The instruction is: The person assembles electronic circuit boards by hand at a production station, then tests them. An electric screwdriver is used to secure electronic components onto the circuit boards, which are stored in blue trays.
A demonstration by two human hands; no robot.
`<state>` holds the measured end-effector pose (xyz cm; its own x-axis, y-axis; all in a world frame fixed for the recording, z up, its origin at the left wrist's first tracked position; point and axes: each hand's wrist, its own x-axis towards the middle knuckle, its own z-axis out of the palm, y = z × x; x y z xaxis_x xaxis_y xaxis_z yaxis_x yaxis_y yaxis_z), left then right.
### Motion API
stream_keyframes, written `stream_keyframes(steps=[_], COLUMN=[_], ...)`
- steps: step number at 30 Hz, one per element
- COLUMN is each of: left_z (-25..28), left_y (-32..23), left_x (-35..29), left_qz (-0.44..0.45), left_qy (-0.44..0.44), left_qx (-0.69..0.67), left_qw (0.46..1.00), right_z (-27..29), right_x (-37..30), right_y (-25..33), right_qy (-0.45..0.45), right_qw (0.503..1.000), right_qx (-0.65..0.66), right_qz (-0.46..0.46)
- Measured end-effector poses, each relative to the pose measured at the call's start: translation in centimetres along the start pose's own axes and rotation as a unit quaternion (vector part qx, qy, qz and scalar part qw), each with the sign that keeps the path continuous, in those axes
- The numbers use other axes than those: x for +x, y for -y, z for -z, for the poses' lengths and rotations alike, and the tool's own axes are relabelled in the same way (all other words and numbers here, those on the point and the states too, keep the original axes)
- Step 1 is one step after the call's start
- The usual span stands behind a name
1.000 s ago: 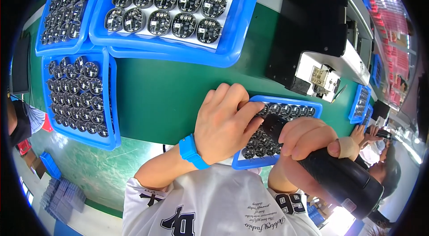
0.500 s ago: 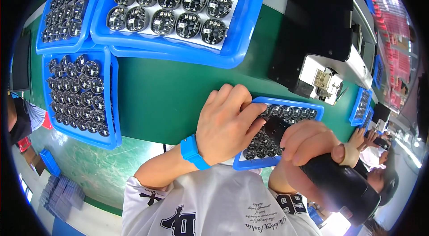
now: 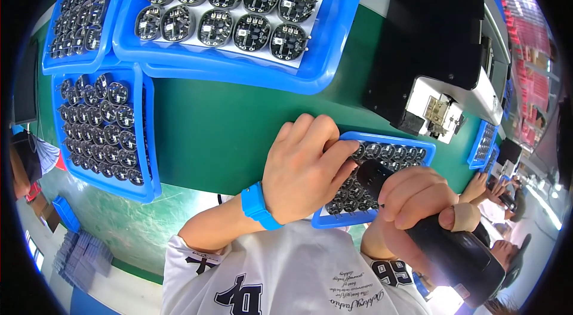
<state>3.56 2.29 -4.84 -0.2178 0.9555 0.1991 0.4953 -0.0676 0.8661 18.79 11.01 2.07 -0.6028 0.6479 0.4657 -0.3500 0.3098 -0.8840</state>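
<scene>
My right hand is wrapped round a black cordless screwdriver, slanting up and left. Its nose reaches over a small blue tray filled with round black circuit-board parts. Beside the screwdriver tip, my left hand has its fingers curled, thumb and forefinger close together at the tray's upper left corner. Whatever they grip is hidden behind the fingers. A blue watch circles my left wrist. The tip itself and the spot it meets are too small to make out.
A large blue tray of similar round parts lies at the far side, with two more blue trays at the left. To the right stands a black and white machine on the green table. Other people's hands show farther right.
The screwdriver and my right hand have shifted slightly down. My left hand stays almost where it was. The view has moved a little, so the trays and machine appear slightly displaced.
</scene>
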Motion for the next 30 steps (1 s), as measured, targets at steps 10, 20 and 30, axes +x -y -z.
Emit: stream_keyframes(steps=[10,20,30], left_z=[0.1,-0.2,-0.1], left_y=[0.0,0.2,0.2], left_x=[-0.1,-0.3,-0.2], left_qz=[0.002,-0.003,-0.002], left_qy=[0.004,-0.008,-0.004], left_qx=[0.002,-0.002,-0.003], left_qw=[1.000,1.000,1.000], right_z=[-0.4,-1.3,-1.3], right_x=[-0.2,0.0,-0.1], right_y=[0.1,0.3,-0.7], right_qy=[-0.007,-0.020,-0.036], right_qw=[1.000,1.000,0.999], right_qx=[-0.002,-0.021,-0.022], right_qz=[-0.006,0.005,0.024])
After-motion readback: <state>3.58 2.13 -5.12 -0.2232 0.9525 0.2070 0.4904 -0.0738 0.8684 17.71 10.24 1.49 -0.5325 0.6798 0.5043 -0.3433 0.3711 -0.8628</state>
